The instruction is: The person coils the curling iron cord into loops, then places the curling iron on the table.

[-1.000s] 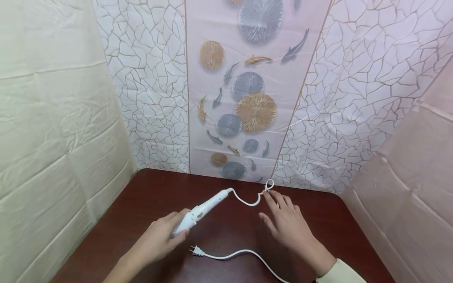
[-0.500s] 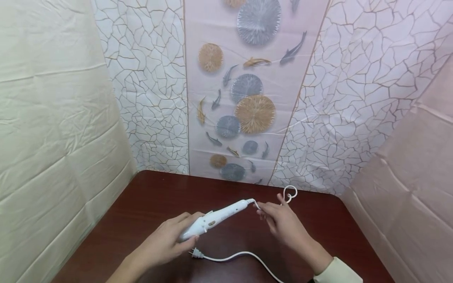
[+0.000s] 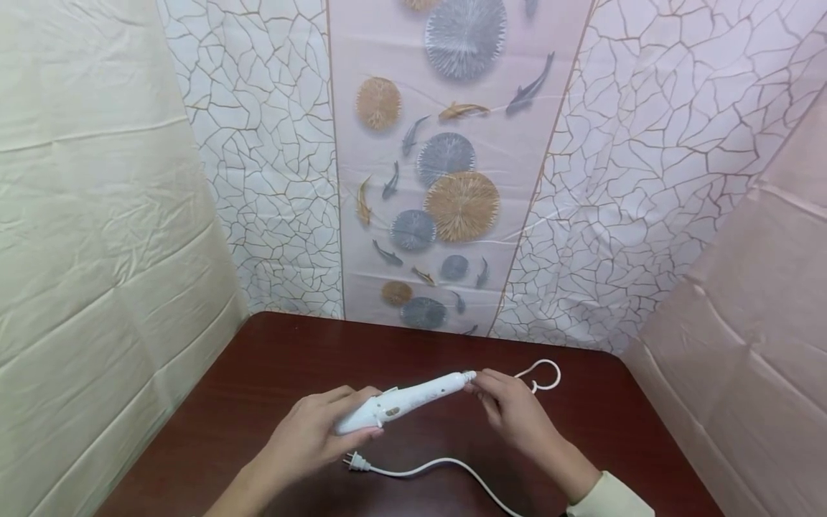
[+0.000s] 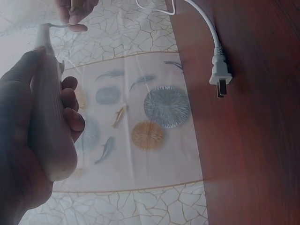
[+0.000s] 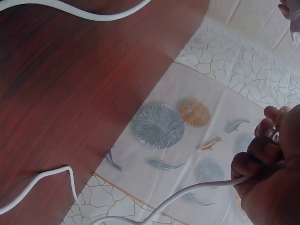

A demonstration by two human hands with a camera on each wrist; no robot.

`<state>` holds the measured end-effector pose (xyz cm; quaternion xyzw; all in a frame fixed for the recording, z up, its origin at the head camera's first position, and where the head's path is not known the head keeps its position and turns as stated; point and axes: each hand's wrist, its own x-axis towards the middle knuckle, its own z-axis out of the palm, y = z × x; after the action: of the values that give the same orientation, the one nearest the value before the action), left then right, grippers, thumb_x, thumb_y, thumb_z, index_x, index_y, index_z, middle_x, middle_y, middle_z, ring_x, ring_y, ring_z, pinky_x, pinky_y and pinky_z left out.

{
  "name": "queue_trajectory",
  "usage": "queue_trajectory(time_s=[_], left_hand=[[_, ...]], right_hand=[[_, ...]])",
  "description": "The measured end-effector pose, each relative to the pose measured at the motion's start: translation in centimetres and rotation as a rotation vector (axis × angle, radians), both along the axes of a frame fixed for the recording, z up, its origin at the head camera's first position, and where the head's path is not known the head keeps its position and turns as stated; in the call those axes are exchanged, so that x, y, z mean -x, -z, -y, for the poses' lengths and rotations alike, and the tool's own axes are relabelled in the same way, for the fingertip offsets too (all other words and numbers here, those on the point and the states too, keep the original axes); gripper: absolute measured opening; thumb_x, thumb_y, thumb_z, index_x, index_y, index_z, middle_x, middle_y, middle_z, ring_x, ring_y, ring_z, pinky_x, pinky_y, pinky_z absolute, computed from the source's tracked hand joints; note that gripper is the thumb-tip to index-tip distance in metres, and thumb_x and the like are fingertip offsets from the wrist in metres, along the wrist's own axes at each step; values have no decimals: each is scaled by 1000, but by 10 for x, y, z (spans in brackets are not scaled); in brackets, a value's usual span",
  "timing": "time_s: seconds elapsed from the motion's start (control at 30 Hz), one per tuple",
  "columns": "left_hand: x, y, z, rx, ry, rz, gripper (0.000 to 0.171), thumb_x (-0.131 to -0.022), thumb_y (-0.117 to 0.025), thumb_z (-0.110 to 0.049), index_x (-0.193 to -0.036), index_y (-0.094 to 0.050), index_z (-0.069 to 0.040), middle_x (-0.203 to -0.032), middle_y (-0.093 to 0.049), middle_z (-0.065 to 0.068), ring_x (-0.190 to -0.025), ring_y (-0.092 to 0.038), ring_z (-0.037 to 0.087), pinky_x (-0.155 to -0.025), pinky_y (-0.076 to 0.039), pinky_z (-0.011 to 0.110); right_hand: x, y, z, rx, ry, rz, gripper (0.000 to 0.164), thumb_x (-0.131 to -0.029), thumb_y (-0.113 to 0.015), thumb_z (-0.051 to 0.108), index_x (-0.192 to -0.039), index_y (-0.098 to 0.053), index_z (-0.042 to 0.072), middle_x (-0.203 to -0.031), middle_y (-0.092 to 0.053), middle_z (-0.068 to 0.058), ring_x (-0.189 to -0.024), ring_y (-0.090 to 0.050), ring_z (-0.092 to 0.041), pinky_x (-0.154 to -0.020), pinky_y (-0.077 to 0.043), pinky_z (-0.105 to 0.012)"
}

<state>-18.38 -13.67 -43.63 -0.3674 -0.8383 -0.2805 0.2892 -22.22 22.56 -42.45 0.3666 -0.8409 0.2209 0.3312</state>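
My left hand [image 3: 316, 429] grips a long white corded appliance [image 3: 403, 403], shaped like a thick wand with a small gold switch. Its rounded wide end lies in the palm, seen in the left wrist view below the curled fingers [image 4: 70, 101]. The narrow end points up to the right, raised off the table. There my right hand [image 3: 517, 413] pinches the white power cord [image 5: 197, 186] close to where it leaves the appliance. From the right hand the cord loops out beyond the knuckles. The two-prong plug [image 3: 357, 462] lies on the table below the left hand.
A dark red-brown table [image 3: 291, 359] with a glossy top carries the trailing cord. Behind it hangs a cloth [image 3: 413, 273] printed with fish and round shapes. Cream cloth walls [image 3: 97, 251] stand at left and right.
My right hand has come left from the cord's far loop to the cord at the appliance's end and now pinches it. The appliance has shifted right and slightly down in my left hand.
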Motion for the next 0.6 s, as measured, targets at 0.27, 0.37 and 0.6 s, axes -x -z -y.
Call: queue_trajectory(time_s=[0.27,0.37,0.6], left_hand=[[1,-3,-4,16,-3,-74,48,-95,-86,-46,-139,-73,-33,-94,-66,-20,-70,-50,-9,-63,-39,7],[1,-3,-6,22,-22,-94,49,-93,-87,-47,-138,-73,-34,-94,-66,-19,-70,-51,-8,-62,-39,8],[2,-3,-12,27,-55,-141,59,-88,-92,-43,-143,-74,-31,-93,-70,-16,-68,-52,-6,-60,-41,12]], right_hand=[[2,2,3,57,-33,10,38,-85,-76,-16,-113,-80,9,-83,-67,6,-74,-50,3,-66,-44,-13],[1,4,6,72,-28,19,37,-85,-74,-17,-111,-80,8,-84,-68,3,-73,-49,4,-65,-43,-13],[-11,9,22,49,83,-12,26,-89,-77,-11,-84,-68,12,-76,-59,7,-68,-46,5,-58,-42,-14]])
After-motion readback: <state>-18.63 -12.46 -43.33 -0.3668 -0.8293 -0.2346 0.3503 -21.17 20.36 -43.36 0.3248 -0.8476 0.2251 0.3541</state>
